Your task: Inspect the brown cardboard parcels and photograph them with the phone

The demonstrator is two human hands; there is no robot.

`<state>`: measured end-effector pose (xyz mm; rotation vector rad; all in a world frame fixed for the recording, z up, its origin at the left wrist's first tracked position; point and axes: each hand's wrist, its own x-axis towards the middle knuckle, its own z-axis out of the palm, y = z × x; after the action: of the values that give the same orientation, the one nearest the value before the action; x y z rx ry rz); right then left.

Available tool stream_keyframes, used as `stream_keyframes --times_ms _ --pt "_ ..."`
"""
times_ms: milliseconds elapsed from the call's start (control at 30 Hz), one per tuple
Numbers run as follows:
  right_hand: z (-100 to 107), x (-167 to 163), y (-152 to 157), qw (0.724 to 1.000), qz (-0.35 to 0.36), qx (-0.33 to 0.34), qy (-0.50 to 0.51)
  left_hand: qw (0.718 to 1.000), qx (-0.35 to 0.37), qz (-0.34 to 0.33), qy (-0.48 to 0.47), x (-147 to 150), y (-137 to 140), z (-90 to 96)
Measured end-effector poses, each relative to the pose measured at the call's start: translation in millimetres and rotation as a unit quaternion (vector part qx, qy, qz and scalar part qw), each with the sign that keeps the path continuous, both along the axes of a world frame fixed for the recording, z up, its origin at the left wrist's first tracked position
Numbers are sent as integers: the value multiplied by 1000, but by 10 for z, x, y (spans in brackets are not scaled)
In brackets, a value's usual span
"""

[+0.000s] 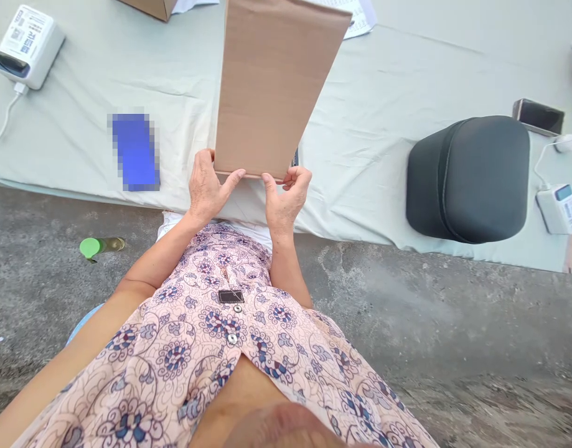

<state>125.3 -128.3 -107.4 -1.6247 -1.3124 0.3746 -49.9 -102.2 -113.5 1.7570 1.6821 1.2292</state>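
Observation:
A tall brown paper bag (271,87) stands over the cloth-covered table in front of me, its wide face toward me. My left hand (208,190) grips its lower left edge, with the thumb along the bottom fold. On the lower right, my right hand (286,196) pinches the same edge between thumb and fingers. Both thumbs point toward each other near the middle. Part of the fingers is hidden behind the bag. A small dark thing (295,157) shows just past the bag's right side, mostly covered.
Pale cloth covers the table (355,162). To the left are a blurred-out blue rectangle (136,152) and a white device (30,46) with a cable. Rightward stand a black rounded case (470,180), a phone (538,117) and another white device (560,208). A green-capped bottle (101,247) is on the floor.

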Motion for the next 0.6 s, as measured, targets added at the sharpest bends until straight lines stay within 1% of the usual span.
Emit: stream_keyframes --times_ms 100,233,333,433,500,600 --pt "-9 47 7 999 10 29 19 1000 11 -2 -4 -26 18 -9" --pt "-29 66 24 998 13 46 34 1000 13 -10 -12 -59 44 -27" --pt "-21 53 31 998 11 61 21 999 4 -29 -46 -83 61 -14" --pt "15 38 27 997 36 69 -3 996 -8 -40 -77 -105 71 7" --pt "36 33 22 996 49 72 -12 996 -5 -35 -78 -116 70 18" --pt "38 33 18 996 46 80 -10 997 11 -17 -69 -123 63 36"
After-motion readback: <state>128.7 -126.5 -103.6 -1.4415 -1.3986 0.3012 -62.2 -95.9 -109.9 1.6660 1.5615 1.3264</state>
